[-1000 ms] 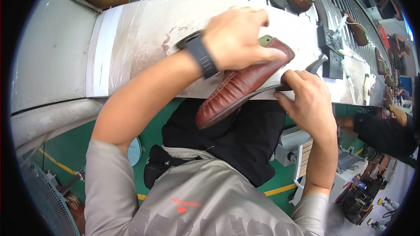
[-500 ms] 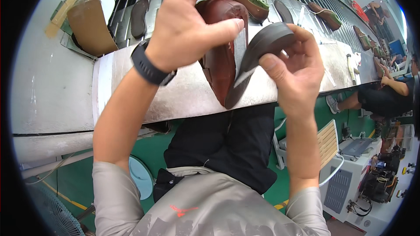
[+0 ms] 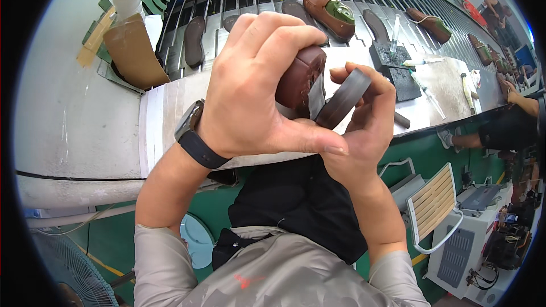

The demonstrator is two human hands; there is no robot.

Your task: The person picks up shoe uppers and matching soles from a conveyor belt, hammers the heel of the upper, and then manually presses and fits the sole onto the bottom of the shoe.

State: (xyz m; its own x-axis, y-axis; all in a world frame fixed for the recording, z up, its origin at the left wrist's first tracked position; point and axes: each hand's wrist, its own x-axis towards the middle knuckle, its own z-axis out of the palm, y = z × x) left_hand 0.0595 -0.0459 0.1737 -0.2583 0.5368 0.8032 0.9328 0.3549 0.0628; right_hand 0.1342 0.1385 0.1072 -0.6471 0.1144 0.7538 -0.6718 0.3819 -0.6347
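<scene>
My left hand (image 3: 250,88) is wrapped round a reddish-brown leather shoe upper (image 3: 298,82), its thumb stretched toward my right hand. A dark rubber shoe sole (image 3: 346,99) is gripped in my right hand (image 3: 369,122), its curved end facing up. Sole and upper stand close together, meeting low down near my left thumb; a grey strip of the upper's underside shows between them. My palms and fingers hide the rest of both pieces.
Beyond the bench (image 3: 165,119), a roller rack carries loose soles (image 3: 194,41) and a brown shoe with green lining (image 3: 330,17). Black blocks (image 3: 401,82) and syringes (image 3: 429,99) lie at right. A cardboard sheet (image 3: 133,51) stands left; a slatted chair (image 3: 432,202) is at lower right.
The upper and sole have been turned so their ends face me more. My right hand has come in closer to my left, and my left thumb has swung down across the sole's lower part.
</scene>
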